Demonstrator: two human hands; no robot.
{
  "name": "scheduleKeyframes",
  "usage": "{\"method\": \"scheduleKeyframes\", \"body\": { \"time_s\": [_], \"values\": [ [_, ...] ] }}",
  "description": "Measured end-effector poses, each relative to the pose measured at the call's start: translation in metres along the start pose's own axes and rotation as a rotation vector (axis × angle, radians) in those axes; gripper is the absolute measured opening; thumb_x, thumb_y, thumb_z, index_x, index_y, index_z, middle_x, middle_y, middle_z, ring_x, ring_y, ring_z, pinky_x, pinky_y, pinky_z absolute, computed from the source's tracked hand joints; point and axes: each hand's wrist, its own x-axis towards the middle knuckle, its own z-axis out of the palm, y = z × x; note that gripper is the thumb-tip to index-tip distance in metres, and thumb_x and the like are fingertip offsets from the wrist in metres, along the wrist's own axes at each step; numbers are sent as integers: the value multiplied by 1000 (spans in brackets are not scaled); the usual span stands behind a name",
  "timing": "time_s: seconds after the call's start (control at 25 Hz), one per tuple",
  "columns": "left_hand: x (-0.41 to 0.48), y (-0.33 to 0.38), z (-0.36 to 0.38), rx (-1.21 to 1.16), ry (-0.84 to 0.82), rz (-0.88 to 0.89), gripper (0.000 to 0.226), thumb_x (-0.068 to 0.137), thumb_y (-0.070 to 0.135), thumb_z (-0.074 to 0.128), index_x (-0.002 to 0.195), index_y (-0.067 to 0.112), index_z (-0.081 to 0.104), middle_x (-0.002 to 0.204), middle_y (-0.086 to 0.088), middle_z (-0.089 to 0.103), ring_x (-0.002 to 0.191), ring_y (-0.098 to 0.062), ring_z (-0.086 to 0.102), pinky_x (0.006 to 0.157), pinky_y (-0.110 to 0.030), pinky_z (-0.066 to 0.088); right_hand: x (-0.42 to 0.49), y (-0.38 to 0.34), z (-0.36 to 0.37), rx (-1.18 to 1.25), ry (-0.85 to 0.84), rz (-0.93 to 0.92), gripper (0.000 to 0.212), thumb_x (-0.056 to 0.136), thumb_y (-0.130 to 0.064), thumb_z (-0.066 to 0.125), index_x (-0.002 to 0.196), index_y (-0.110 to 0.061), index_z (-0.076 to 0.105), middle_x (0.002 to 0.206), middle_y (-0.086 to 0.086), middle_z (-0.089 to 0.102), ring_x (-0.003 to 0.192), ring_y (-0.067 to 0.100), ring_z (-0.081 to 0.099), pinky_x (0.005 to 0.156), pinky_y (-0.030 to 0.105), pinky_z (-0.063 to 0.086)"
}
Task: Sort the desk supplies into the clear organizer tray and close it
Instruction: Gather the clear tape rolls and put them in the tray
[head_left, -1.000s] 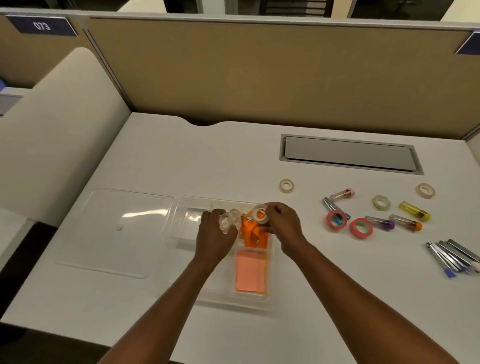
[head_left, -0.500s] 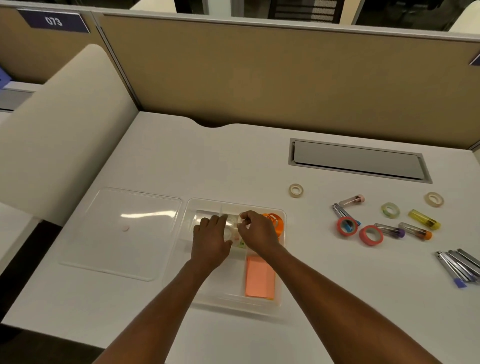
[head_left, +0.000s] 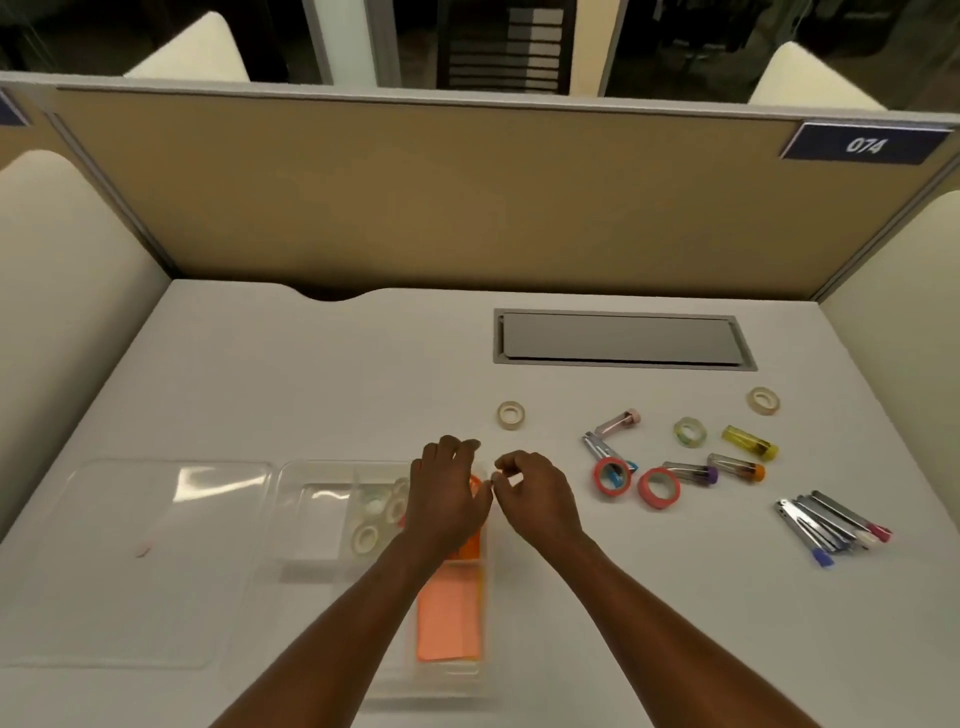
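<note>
White desk (head_left: 311, 374) under me: the tray (head_left: 332, 473) lies left of centre, long axis toward me. My left hand (head_left: 447, 499) hovers over it, empty; my right hand (head_left: 540, 493) beside it, loosely curled, empty.

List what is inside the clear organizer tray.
Clear organizer tray: pale tape rolls, flat salmon-orange paper pad, bright orange item mostly hidden under the left hand.

Both bare forearms reaching forward from the lower edge, converging toward the middle. Left hand (head_left: 448, 488) palm down, fingers loosely curled and spread, holding nothing. Right hand (head_left: 537, 491) just beside it, nearly touching, fingers curled inward with thumb and forefinger tips close together, nothing visibly gripped.
</note>
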Motion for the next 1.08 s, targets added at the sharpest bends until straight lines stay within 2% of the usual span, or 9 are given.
{"method": "scheduleKeyframes", "body": {
  "time_s": [0.12, 0.24, 0.36, 0.48, 0.6, 0.72, 0.88, 1.0, 1.08],
  "values": [
    [23, 28, 21, 84, -72, 76, 57, 86, 45, 56, 137, 21, 47, 131, -2, 50, 118, -24, 47, 92, -38, 37, 11, 34, -26, -31, 38, 81, 25, 94, -34, 63, 116, -22, 66, 113, -5, 68, 91, 10, 67, 80, 17, 50],
    [43, 46, 43, 150, -131, 112, 60, 86, 47, 54, 138, 19, 46, 135, -5, 48, 120, -26, 45, 94, -38, 37, 23, 64, -49, -54, 92, 84, 23, 92, -32, 65, 112, -20, 69, 110, -2, 70, 89, 12, 68, 84, 26, 56],
    [66, 56, 59, 208, -171, 108, 60, 85, 47, 54, 137, 18, 46, 143, -8, 44, 123, -28, 46, 98, -38, 39, 37, 88, -69, -142, 121, 93, 24, 93, -30, 61, 114, -19, 67, 114, 1, 66, 103, 18, 64, 90, 30, 50],
    [90, 59, 70, 281, -235, 81, 62, 85, 46, 55, 139, 16, 43, 157, -13, 26, 134, -33, 37, 105, -41, 36, 55, 107, -87, -211, 135, 104, 25, 92, -25, 58, 115, -18, 65, 118, 4, 62, 112, 24, 57, 93, 35, 46],
    [107, 59, 77, 351, -297, 16, 63, 87, 40, 55, 142, 14, 37, 161, -17, 11, 140, -38, 28, 108, -43, 34, 65, 123, -100, -184, 181, 120, 23, 91, -25, 60, 113, -19, 66, 121, 2, 60, 114, 23, 56, 91, 36, 49],
    [115, 61, 82, 334, -288, -29, 49, 88, 21, 53, 136, 13, 42, 151, -19, 28, 122, -36, 43, 90, -40, 47, 67, 141, -108, -198, 233, 123, 23, 91, -23, 63, 113, -20, 66, 118, 1, 62, 112, 21, 57, 87, 35, 53],
    [119, 65, 87, 234, -212, 20, 38, 80, -1, 54, 117, 4, 57, 120, -23, 48, 96, -39, 51, 71, -44, 50, 72, 170, -130, -384, 303, 134, 34, 90, -23, 64, 123, -21, 64, 127, 5, 60, 112, 26, 57, 88, 38, 52],
    [113, 75, 92, 262, -208, 87, 28, 78, -1, 61, 106, -1, 60, 99, -23, 55, 77, -40, 55, 60, -42, 48, 78, 195, -144, -548, 219, 204, 53, 92, -26, 58, 143, -20, 47, 145, 7, 47, 123, 28, 51, 94, 41, 47],
    [107, 82, 95, 269, -233, 79, 35, 78, 7, 66, 112, -1, 59, 100, -22, 56, 78, -40, 57, 61, -42, 49, 82, 208, -150, -617, 138, 231, 60, 94, -27, 54, 150, -21, 36, 149, 6, 43, 124, 29, 48, 95, 41, 44]
  ]
}}
